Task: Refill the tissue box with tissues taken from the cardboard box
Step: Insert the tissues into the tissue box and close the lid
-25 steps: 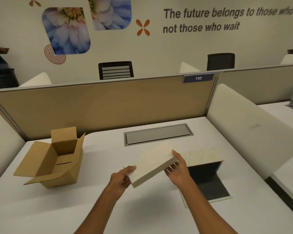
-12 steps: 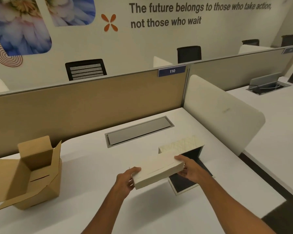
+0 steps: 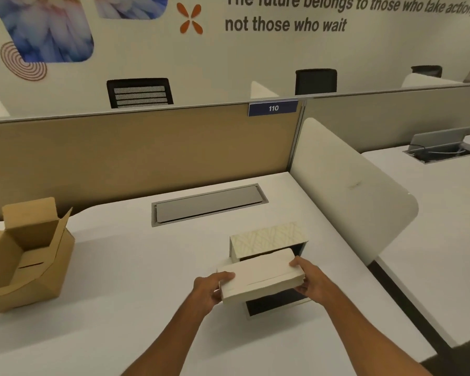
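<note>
A cream pack of tissues (image 3: 258, 276) is held level between both hands. My left hand (image 3: 210, 290) grips its near left end and my right hand (image 3: 311, 280) grips its right end. The pack's far end sits at the dark open side of the tissue box (image 3: 267, 237), a cream patterned box lying on the desk with its black flap (image 3: 272, 305) folded down under the pack. The brown cardboard box (image 3: 27, 256) stands open at the far left of the desk; I see nothing inside it.
A grey cable hatch (image 3: 208, 203) is set into the white desk (image 3: 120, 280) behind the tissue box. A tan partition (image 3: 136, 147) runs along the back and a white rounded divider (image 3: 347, 183) closes the right side. The desk edge drops off at right.
Both hands have carried the tissue pack to the right and lowered it to the tissue box's open side. The view has swung right, so the cardboard box sits further left.
</note>
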Tool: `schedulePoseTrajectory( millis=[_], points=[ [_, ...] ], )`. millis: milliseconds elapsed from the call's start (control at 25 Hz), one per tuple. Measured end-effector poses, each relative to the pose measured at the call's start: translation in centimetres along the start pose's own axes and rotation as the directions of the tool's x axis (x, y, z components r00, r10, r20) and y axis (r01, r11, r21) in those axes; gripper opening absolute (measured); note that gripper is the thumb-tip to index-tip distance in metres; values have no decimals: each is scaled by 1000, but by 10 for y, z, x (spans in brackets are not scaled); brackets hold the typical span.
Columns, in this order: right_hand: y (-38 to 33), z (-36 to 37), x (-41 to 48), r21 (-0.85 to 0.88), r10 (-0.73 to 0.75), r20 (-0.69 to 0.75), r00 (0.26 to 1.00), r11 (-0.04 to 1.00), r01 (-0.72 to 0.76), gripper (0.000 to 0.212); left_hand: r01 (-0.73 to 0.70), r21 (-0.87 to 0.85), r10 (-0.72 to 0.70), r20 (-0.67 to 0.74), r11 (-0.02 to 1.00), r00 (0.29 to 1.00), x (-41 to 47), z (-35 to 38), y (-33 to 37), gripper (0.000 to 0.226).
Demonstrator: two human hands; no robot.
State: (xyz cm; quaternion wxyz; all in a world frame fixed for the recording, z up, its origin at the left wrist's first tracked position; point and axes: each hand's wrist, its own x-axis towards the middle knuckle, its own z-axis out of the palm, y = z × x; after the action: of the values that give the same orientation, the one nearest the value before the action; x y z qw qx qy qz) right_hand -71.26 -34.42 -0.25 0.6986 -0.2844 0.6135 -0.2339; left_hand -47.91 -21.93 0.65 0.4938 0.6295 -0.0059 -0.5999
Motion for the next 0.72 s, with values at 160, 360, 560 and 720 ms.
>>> schedulePoseTrajectory(
  millis=[160,360,560,720],
  points=[
    [-15,-26,27,-54,18,10,1000,998,-18,45,-2,-39,-1,-59,999,998,16,37,-14,65],
    [-19,-38,57,-158,66,-9,998,985,-67,43,20,-47,-26,-148,999,989,40,61,-32,58],
    [-20,-45,80,-226,102,-19,995,969,-104,40,43,63,-22,-302,997,953,60,77,-44,60],
    [-18,-47,92,-257,117,-20,993,959,-118,37,77,141,-19,-375,987,927,73,80,-49,61]
  ],
)
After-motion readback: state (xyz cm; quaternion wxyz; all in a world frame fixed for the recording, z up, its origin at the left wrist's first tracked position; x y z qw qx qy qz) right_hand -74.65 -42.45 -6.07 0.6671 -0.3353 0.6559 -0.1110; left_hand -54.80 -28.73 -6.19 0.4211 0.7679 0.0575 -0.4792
